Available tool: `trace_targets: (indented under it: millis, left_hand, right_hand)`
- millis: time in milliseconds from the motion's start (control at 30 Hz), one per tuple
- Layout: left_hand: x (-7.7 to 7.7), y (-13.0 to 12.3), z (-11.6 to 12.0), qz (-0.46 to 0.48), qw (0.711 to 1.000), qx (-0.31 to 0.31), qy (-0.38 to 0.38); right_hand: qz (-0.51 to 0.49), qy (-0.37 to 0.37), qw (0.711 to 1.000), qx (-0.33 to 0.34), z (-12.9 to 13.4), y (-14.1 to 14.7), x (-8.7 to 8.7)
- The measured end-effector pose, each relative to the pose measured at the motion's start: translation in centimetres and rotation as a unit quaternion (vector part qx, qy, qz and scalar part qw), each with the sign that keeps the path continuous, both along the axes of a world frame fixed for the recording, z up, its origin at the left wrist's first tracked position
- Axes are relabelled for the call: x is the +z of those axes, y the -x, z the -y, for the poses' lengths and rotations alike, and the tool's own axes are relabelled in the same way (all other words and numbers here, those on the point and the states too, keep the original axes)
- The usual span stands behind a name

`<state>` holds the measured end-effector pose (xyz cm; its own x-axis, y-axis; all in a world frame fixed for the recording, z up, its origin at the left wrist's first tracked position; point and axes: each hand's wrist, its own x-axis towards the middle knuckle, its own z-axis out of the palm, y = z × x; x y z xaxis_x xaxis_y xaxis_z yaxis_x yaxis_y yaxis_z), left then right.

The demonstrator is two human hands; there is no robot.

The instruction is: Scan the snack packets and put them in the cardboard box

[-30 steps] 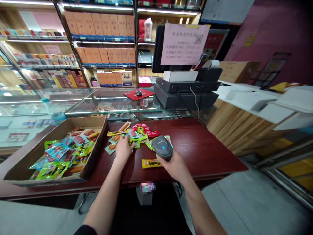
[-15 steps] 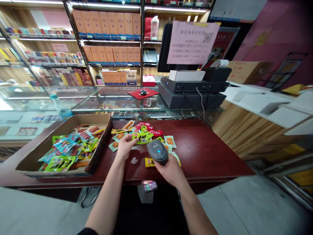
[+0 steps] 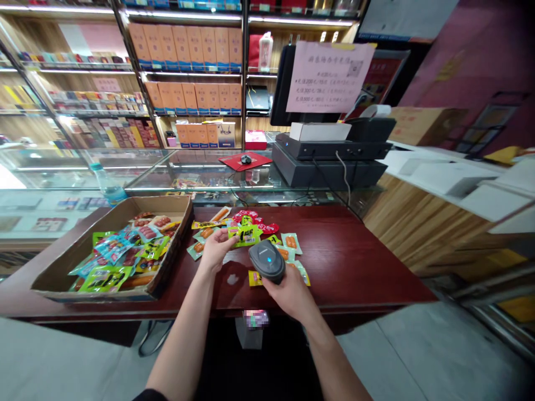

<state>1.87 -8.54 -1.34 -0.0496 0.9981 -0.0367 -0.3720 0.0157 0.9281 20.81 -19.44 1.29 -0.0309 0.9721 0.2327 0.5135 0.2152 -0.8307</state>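
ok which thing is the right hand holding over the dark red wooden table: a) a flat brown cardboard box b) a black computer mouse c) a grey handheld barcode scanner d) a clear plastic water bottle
c: the right hand grips a grey handheld barcode scanner with a small blue light, next to the green snack packet pinched in the left hand.

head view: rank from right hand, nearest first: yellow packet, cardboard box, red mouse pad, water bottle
From the right hand:
1. yellow packet, just left on the table.
2. cardboard box, far left.
3. red mouse pad, back on the glass counter.
4. water bottle, back left.
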Motion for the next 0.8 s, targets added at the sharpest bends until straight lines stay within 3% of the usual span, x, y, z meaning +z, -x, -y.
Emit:
trace_targets:
  millis: [300,467,600,800]
  left_hand:
    - [0.0,-0.2,0.0,0.018,1.000,-0.005,0.004]
    - [1.1,0.8,0.5,0.006,1.000,0.023,-0.017]
    - [3.6,4.0,0.8,-0.053,0.994,0.074,-0.053]
    - [9.4,13.1,0.1,-0.162,0.953,0.219,-0.131]
  right_hand:
    - [0.017,-0.004,1.000,-0.007,0.0,-0.1,0.0]
    - [0.017,-0.002,1.000,-0.015,-0.1,0.0,-0.2]
    - [0.009,0.005,1.000,-0.014,-0.6,0.0,-0.8]
    - [0.017,0.019,1.000,-0.018,-1.5,0.1,-1.3]
